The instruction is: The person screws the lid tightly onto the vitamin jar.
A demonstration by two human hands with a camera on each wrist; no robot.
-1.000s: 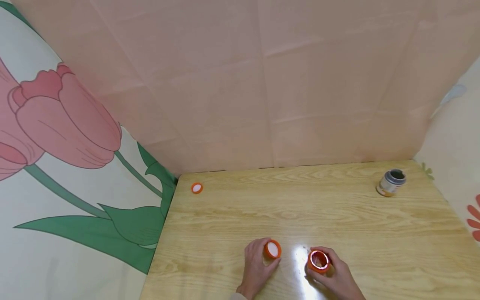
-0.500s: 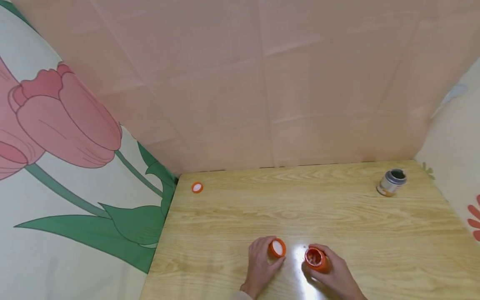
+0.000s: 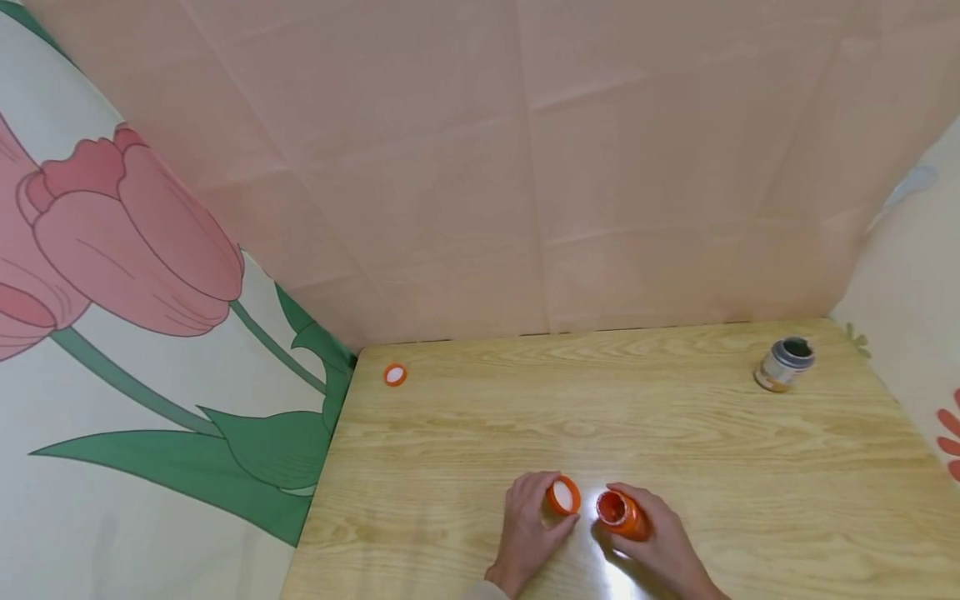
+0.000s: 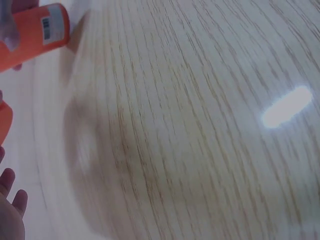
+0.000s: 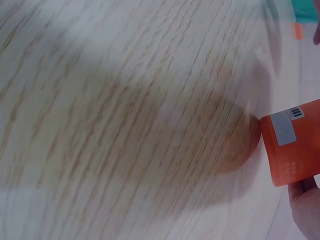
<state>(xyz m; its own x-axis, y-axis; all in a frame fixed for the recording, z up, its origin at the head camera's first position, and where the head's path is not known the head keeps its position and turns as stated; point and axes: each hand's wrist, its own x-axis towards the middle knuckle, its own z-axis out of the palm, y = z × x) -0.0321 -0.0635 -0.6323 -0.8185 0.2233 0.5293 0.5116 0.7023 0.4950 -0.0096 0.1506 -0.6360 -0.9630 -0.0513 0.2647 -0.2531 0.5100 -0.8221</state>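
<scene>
In the head view my left hand (image 3: 525, 529) pinches an orange screw lid (image 3: 563, 495) between thumb and fingers, its white inside facing up and toward the jar. Close by on the right, my right hand (image 3: 667, 537) grips an orange jar (image 3: 633, 521), tilted with its uncovered mouth toward the lid. Lid and jar are apart. The right wrist view has the jar (image 5: 295, 145) with a pale barcode label near its base, slightly above the wooden table. At the left edge of the left wrist view are the jar (image 4: 42, 32) and part of the lid (image 4: 4, 120).
Another orange lid with a white inside (image 3: 395, 375) lies at the table's back left. A grey-topped jar with a dark opening (image 3: 783, 364) stands at the back right. A pink-brown sheet (image 3: 525, 167) hangs behind the wooden table (image 3: 465, 417); printed walls flank it.
The orange jar has gone from upright to tilted, its mouth turning left. My left hand has shifted a little right with the lid, so lid and jar are closer together.
</scene>
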